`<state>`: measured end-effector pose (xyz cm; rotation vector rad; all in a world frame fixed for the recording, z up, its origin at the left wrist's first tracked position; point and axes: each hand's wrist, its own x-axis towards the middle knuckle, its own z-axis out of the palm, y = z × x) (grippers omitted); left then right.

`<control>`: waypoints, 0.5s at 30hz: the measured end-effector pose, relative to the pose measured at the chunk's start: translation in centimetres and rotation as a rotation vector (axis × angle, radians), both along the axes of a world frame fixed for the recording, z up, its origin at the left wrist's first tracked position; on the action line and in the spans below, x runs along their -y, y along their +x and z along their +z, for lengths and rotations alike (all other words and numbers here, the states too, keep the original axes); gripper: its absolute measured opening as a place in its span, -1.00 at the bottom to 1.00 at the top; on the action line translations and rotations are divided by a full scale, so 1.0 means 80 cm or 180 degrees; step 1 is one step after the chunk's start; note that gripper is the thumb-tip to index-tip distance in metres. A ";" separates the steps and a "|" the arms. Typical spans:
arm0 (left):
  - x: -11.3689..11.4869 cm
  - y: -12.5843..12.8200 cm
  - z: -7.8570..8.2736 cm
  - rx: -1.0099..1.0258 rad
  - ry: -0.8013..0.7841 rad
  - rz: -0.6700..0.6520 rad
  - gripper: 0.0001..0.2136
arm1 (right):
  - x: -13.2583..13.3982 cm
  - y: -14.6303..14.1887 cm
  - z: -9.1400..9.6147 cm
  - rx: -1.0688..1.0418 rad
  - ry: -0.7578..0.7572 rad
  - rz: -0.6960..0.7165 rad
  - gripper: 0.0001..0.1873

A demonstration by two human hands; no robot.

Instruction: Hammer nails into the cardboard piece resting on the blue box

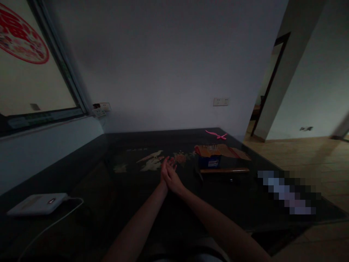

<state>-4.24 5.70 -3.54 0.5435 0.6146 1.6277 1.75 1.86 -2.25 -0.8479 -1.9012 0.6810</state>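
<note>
Both my forearms reach forward over a dark table (131, 203) and meet in the middle. My left hand (164, 171) and my right hand (172, 176) are pressed together palm to palm, fingers stretched out and pointing away from me. Neither hand holds anything. Just beyond the fingertips lies pale painted decoration (151, 162) on the table top. To the right of my hands lie a small blue box (209, 161), a wooden stick (224, 170) and brown paper (218, 150).
A pink ribbon (216, 135) lies at the table's far right corner. A white flat device (38, 203) with a cable sits at the left edge. Wall sockets (220, 101) are behind. A window (29, 65) is on the left, a tiled floor (294, 153) and doorway on the right.
</note>
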 end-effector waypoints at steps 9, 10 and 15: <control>0.004 0.001 0.006 0.0097 -0.0125 -0.0142 -0.68 | 0.001 0.006 0.010 0.0024 0.0027 0.0138 -0.50; 0.005 0.001 0.007 0.0106 -0.0172 -0.0139 -0.68 | 0.001 0.006 0.010 0.0032 0.0030 0.0151 -0.50; 0.007 0.003 0.009 0.0019 -0.0303 -0.0126 -0.66 | 0.001 0.009 0.011 0.0104 0.0048 0.0198 -0.51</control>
